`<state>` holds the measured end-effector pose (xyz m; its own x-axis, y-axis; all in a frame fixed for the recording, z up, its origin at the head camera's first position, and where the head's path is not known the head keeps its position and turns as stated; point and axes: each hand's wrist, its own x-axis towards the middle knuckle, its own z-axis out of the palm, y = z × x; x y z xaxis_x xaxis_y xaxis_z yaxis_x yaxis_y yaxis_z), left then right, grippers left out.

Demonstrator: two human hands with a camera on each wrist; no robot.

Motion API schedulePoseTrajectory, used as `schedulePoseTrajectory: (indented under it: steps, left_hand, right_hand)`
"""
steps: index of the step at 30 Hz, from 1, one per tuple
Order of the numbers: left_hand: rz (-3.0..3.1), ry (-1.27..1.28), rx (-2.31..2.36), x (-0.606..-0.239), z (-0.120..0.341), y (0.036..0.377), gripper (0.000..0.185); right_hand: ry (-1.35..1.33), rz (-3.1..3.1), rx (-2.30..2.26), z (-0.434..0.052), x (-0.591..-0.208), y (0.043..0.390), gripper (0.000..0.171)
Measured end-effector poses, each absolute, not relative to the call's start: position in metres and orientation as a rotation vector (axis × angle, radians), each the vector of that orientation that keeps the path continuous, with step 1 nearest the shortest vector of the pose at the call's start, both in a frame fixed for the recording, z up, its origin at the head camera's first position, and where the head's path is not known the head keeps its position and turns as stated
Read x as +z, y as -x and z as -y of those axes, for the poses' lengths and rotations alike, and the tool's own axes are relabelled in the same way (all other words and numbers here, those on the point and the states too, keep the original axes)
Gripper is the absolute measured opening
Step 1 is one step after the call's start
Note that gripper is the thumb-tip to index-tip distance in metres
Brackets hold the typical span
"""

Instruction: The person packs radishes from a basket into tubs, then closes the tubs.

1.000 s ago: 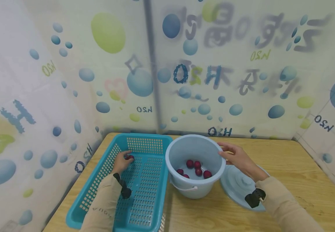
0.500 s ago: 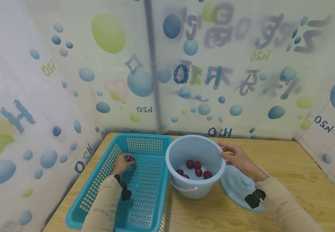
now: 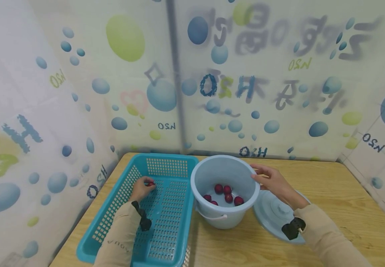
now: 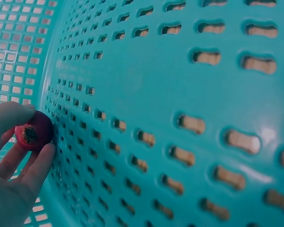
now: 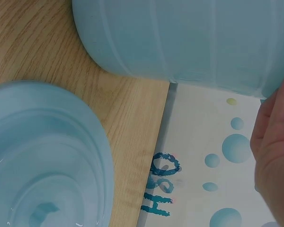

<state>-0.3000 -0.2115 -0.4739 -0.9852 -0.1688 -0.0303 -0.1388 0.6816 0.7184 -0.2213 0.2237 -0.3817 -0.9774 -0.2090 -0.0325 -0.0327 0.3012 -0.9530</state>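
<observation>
Fingers [image 4: 35,165] of my left hand [image 3: 141,188] pinch a red fruit [image 4: 34,131] at basket [image 3: 165,237] floor, far-left corner; right hand [image 3: 274,181] grips bucket [image 3: 212,218] rim. Step: placing fruit. Next: let go, reach bucket.

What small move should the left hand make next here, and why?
Probably let go of the red fruit: the left hand pinches it low against the teal basket floor, while the right hand steadies the bucket rim.

My basket [image 3: 165,218] is glossy perforated plastic; the bucket [image 3: 212,174] and lid [image 3: 269,211] smooth plastic; the table [image 3: 345,207] matt wood grain.
</observation>
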Motion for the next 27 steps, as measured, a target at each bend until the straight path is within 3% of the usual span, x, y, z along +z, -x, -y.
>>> schedulePoseTrajectory:
  steps: [10,27]
  left_hand:
    - [2.88,-0.217,-1.163,-0.474,0.208,0.301,0.027]
    - [2.749,0.187,-1.328,-0.422,0.197,0.29,0.027]
  right_hand:
    - [0.227,-2.418,-1.754,-0.226,-0.384,0.222,0.058]
    - [0.224,-2.415,-1.767,-0.224,-0.386,0.224,0.057]
